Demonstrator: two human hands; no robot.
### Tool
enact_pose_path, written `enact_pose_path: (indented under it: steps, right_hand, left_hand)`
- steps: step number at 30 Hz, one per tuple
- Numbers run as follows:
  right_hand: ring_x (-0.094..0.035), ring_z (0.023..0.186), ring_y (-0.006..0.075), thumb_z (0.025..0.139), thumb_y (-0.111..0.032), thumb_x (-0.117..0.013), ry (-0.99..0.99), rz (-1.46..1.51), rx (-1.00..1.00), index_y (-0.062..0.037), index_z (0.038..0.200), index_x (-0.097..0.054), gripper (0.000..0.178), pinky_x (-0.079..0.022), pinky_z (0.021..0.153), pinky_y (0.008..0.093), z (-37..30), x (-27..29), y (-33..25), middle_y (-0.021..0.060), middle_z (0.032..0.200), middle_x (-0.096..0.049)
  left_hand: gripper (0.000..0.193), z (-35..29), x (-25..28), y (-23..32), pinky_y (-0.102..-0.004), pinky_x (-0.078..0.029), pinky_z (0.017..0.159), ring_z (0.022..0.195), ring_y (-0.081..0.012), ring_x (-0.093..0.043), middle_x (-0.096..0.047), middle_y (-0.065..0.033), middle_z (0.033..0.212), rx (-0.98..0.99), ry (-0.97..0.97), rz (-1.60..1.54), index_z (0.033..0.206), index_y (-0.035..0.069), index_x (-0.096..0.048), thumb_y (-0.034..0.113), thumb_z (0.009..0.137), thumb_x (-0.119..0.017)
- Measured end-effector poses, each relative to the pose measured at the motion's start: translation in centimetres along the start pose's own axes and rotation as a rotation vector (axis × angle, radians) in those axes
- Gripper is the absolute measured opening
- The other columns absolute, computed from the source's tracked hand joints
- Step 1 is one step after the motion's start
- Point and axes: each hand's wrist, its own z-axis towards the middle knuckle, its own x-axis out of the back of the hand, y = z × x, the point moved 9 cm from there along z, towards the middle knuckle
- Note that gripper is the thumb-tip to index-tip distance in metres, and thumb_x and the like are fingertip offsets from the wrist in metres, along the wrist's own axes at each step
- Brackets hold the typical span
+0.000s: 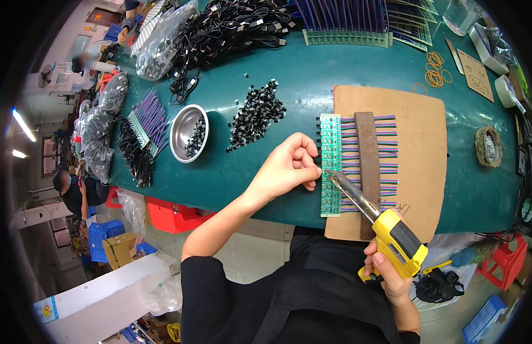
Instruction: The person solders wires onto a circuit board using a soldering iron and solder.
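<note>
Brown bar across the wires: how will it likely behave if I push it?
The brown bar looks stiff: thick and straight. Its rust-brown, metal-like surface suggests heaviness for its size. Lying flat, it's unlikely to roll, but may drag the wires beneath.

Green tabletop (243, 180) lit bright w/ soft glare patches; tube lights (24, 125), far L, blown out. Metal bowl (178, 133) has highlights, soft shadow to its R. Room bkgd (59, 143) dimmer, slightly soft. Fisheye bends edges; pic corners black.
</note>
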Motion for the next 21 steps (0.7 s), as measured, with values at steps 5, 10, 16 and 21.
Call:
enact_pose_path:
  steps: [5, 10, 16, 21]
  right_hand:
    - [-0.056, 0.068, 0.0126, 0.084, 0.000, -0.055, -0.063, 0.031, -0.015, 0.0020, 0.139, -0.024, 0.064, -0.051, 0.055, 0.0244, 0.06, -0.28, 0.13, 0.0117, 0.086, -0.058]
    - [-0.057, 0.059, 0.0147, 0.083, -0.006, -0.056, 0.000, -0.009, 0.016, 0.0021, 0.131, -0.035, 0.052, -0.050, 0.052, 0.0257, -0.05, -0.06, 0.32, 0.0125, 0.087, -0.057]
    - [-0.059, 0.068, 0.0154, 0.084, -0.006, -0.056, -0.031, -0.060, -0.004, 0.0025, 0.126, -0.038, 0.047, -0.053, 0.056, 0.0279, -0.09, -0.02, 0.39, 0.0123, 0.087, -0.057]
    - [-0.059, 0.067, 0.0146, 0.084, -0.006, -0.056, -0.021, -0.057, 0.022, 0.0022, 0.127, -0.038, 0.047, -0.053, 0.056, 0.0271, -0.18, -0.13, 0.23, 0.0119, 0.087, -0.057]
  left_hand:
    - [0.027, 0.07, -0.02, -0.06, -0.0228, -0.050, 0.055, 0.057, -0.0102, -0.059, -0.056, -0.0029, 0.066, -0.003, -0.009, 0.002, 0.094, 0.003, -0.043, -0.004, 0.077, -0.063]
    - [0.027, 0.15, -0.05, 0.01, -0.0227, -0.049, 0.054, 0.057, -0.0103, -0.058, -0.056, -0.0030, 0.066, -0.002, -0.014, 0.014, 0.094, 0.003, -0.043, -0.005, 0.077, -0.063]
    - [0.027, 0.10, 0.04, 0.01, -0.0229, -0.049, 0.054, 0.057, -0.0103, -0.058, -0.056, -0.0032, 0.066, -0.005, -0.014, 0.027, 0.094, 0.002, -0.043, -0.004, 0.077, -0.063]
    - [0.026, 0.13, -0.06, 0.10, -0.0230, -0.050, 0.055, 0.057, -0.0103, -0.059, -0.056, -0.0033, 0.066, 0.000, -0.017, 0.028, 0.094, 0.003, -0.043, -0.004, 0.077, -0.062]
